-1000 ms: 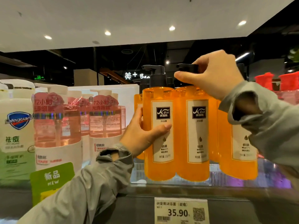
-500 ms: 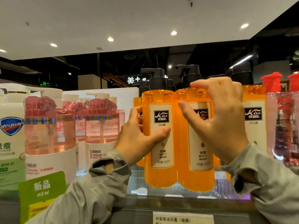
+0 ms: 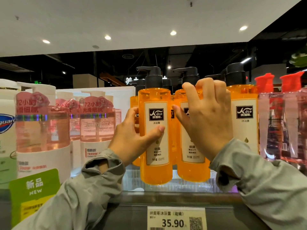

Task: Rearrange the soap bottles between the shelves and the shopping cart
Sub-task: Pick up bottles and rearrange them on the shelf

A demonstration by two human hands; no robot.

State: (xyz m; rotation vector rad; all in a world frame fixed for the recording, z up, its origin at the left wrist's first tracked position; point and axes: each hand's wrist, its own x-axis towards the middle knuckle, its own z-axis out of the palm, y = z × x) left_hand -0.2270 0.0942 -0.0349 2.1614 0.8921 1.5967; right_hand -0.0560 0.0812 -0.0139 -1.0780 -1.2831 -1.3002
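Several orange soap bottles with black pump tops stand on the top shelf (image 3: 166,198). My left hand (image 3: 131,138) grips the left front orange bottle (image 3: 155,171) around its middle, thumb across the white label. My right hand (image 3: 206,120) wraps round the upper body of the second orange bottle (image 3: 192,170) beside it, fingers curled over its shoulder. A third orange bottle (image 3: 243,122) stands free to the right. More orange bottles sit behind, mostly hidden. The shopping cart is out of view.
Pink bottles with white bases (image 3: 43,135) and a Safeguard bottle (image 3: 6,123) fill the shelf's left side. Clear pink bottles with red caps (image 3: 282,127) stand at the right. A green "NEW" tag (image 3: 34,186) and a 35.90 price label (image 3: 176,219) hang on the shelf edge.
My right hand came down from the pump top of the second orange bottle to grip its body. The left hand kept its hold. The view shifted slightly.
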